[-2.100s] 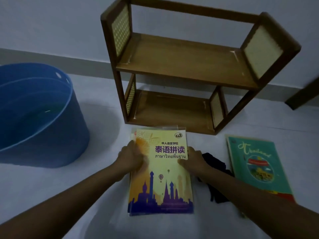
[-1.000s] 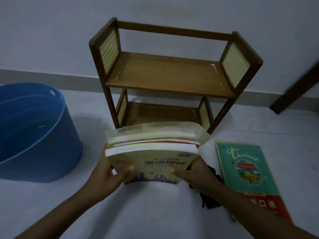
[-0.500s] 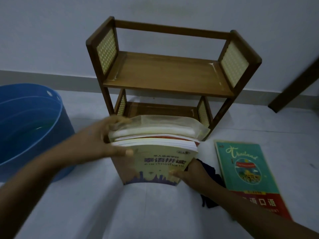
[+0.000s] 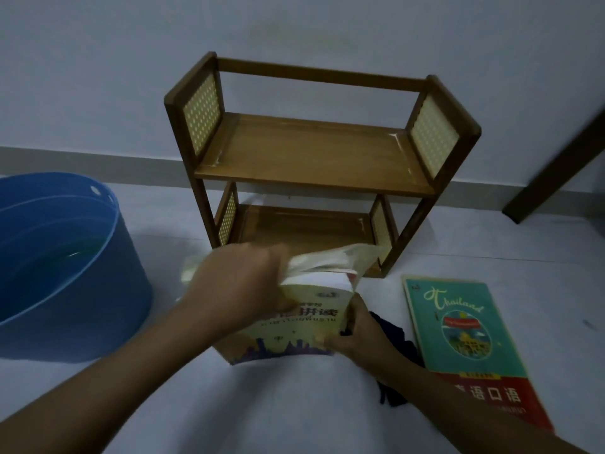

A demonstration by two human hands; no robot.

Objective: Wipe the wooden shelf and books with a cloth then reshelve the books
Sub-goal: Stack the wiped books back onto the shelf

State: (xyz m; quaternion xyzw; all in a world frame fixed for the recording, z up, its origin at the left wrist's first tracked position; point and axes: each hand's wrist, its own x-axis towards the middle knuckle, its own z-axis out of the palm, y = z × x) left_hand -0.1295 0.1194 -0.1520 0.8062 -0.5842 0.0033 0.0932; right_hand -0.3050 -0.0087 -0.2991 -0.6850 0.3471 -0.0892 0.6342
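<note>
A small two-tier wooden shelf (image 4: 314, 158) with woven side panels stands against the wall, both tiers bare. In front of it a stack of books (image 4: 294, 326) stands on edge on the floor, a yellow cover with a purple skyline facing me. My left hand (image 4: 242, 283) lies over the stack's top and grips it. My right hand (image 4: 350, 335) holds the stack's lower right corner. A dark cloth (image 4: 396, 342) lies crumpled on the floor behind my right wrist. A green and red "Thailand" book (image 4: 465, 348) lies flat to the right.
A large blue plastic tub (image 4: 65, 270) with water in it sits on the floor at the left. A dark wooden leg or door edge (image 4: 556, 172) slants at the far right. The floor is pale and the wall is plain.
The book stack went from lying flat to standing on edge. My left hand moved from the stack's left side over its top. The view pulled back a little from the shelf.
</note>
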